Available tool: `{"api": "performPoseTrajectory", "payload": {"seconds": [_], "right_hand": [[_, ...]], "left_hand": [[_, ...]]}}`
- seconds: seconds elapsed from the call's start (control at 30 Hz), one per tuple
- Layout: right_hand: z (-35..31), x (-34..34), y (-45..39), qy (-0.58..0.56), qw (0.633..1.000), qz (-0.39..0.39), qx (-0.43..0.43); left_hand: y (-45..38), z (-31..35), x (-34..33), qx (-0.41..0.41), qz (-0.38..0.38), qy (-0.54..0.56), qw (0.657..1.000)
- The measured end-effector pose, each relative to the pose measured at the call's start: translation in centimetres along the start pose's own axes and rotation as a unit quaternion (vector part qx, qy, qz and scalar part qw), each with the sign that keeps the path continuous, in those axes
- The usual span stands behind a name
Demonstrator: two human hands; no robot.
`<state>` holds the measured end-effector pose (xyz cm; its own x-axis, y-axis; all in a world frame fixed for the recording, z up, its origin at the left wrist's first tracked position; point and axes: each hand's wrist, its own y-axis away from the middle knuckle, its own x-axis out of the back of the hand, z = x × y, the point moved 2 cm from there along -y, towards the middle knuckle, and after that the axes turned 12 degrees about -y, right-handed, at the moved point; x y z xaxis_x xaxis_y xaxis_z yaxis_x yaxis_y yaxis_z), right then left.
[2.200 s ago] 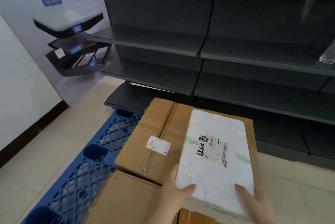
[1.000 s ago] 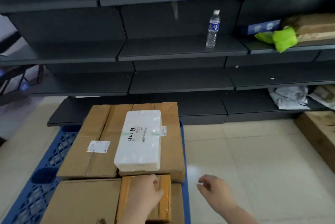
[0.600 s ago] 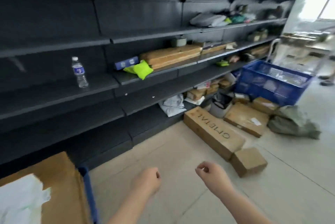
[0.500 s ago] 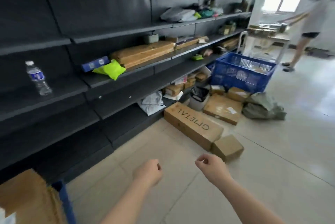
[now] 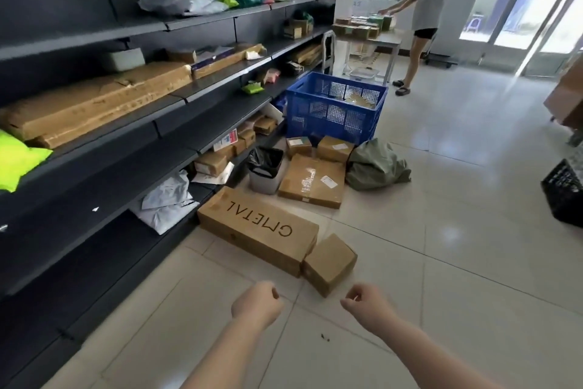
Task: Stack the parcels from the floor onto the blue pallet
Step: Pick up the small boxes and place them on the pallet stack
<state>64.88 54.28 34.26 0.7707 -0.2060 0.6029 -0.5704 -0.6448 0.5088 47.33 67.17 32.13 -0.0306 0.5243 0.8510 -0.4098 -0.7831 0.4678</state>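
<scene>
Several cardboard parcels lie on the tiled floor ahead. Closest is a small brown box (image 5: 329,264), touching the end of a long box printed CMETAL (image 5: 257,228). Behind them lie a flat taped box (image 5: 312,180) and two small boxes (image 5: 298,146) (image 5: 335,148). My left hand (image 5: 257,305) and my right hand (image 5: 366,305) hang in front of me just short of the small box, fingers loosely curled, holding nothing. The blue pallet is out of view.
Dark shelving (image 5: 132,123) with parcels and bags runs along the left. A lined waste bin (image 5: 265,171), a green sack (image 5: 375,166) and a blue crate (image 5: 334,111) stand behind the parcels. A person (image 5: 424,10) works at a far table. A black crate (image 5: 564,196) sits at right.
I have let go of the white foam parcel on the pallet stack and turned right. The pallet has left the view, and the floor parcels have come closer.
</scene>
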Motion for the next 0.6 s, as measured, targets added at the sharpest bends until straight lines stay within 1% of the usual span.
{"api": "performPoseTrajectory", "payload": {"seconds": [0.17,0.3,0.4,0.47,0.6], "right_hand": [[-1.6,4.1,-10.7,-0.027,0.999,-0.006,-0.029],[-0.5,5.9,-20.4,-0.076,0.993,-0.018,-0.083],[2.3,5.2,-28.6,-0.100,0.985,-0.046,-0.134],[4.9,3.8,-34.4,-0.107,0.980,-0.050,-0.157],[11.7,-2.6,-46.5,-0.145,0.964,-0.049,-0.216]], "left_hand": [[-10.7,5.2,2.3,-0.006,-0.009,-0.009,1.000],[-19.1,9.7,1.2,-0.002,-0.060,-0.029,0.998],[-26.1,12.0,-1.6,0.010,-0.096,-0.031,0.995],[-31.1,13.1,-4.6,0.020,-0.114,-0.030,0.993],[-42.6,13.8,-13.6,0.033,-0.133,-0.003,0.991]]}}
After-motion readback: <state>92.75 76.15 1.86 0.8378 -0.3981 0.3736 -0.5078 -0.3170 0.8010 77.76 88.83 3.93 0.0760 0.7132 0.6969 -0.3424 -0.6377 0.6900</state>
